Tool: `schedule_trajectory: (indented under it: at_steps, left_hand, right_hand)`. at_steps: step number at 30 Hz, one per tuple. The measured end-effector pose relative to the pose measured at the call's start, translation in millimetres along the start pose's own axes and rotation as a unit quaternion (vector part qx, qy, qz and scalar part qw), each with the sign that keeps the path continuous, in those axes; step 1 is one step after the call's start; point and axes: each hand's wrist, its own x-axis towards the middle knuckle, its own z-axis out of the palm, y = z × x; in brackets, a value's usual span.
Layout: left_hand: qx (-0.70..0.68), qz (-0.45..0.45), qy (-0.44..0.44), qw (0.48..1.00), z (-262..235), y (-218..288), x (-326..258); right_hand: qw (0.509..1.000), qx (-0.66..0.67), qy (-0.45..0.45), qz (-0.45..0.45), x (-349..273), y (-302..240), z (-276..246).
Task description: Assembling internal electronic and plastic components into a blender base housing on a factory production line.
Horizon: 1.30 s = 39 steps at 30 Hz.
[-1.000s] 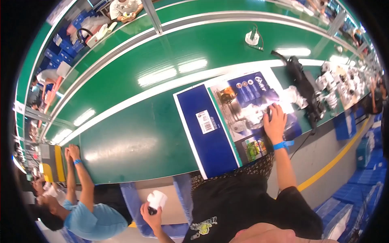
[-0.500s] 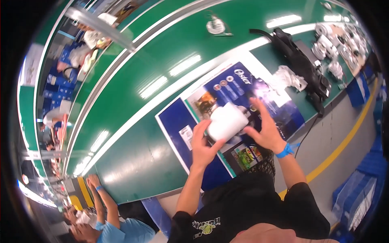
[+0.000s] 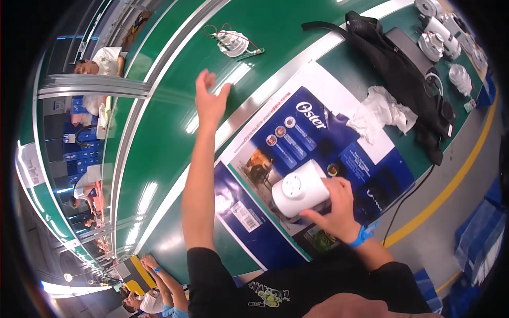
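My right hand (image 3: pixel 338 209) grips a white, rounded plastic housing (image 3: pixel 300 190) by its right side. A round end with small openings faces up on the housing, which is over a flattened, printed blue cardboard box (image 3: pixel 297 138). My left hand (image 3: pixel 211 100) is empty, fingers apart, stretched out over the green conveyor belt (image 3: pixel 175 132). Just beyond it on the belt sits a round white part (image 3: pixel 232 43) with red wires and a small green circuit board. The left hand is apart from this part.
Crumpled white plastic bags (image 3: pixel 379 114) and a black bag (image 3: pixel 392 69) with straps lie right of the cardboard. Several white parts (image 3: pixel 442 40) cluster at the far right. A metal rail (image 3: pixel 265 103) divides belt from worktable. Other people are at the left.
My left hand has let go of the white housing and reached far left over the belt. The housing, now in my right hand alone, has turned so its round end shows.
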Motion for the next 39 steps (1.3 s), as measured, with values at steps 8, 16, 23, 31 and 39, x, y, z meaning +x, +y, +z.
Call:
schedule_trajectory:
  at_steps: [8, 16, 23, 31, 39]
  left_hand:
    - [-0.158, -0.036, -0.034, 0.986, 59, -10, 94]
    - [-0.18, 0.062, -0.04, 0.981, 5, 16, 23]
    - [-0.103, 0.049, -0.181, 0.977, -11, 96, -142]
    - [-0.062, 0.049, -0.145, 0.986, -30, 72, -191]
    - [-0.119, -0.011, -0.205, 0.971, -84, 74, -329]
  right_hand:
    - [0.999, 0.003, -0.038, 0.023, 4, 3, 2]
    - [0.999, 0.024, -0.035, 0.003, 3, 1, 0]
    - [0.997, 0.014, -0.028, -0.073, -6, 7, 3]
    - [0.961, 0.038, -0.147, -0.229, -24, -6, 12]
    - [0.954, -0.012, -0.171, -0.247, -43, -46, 21]
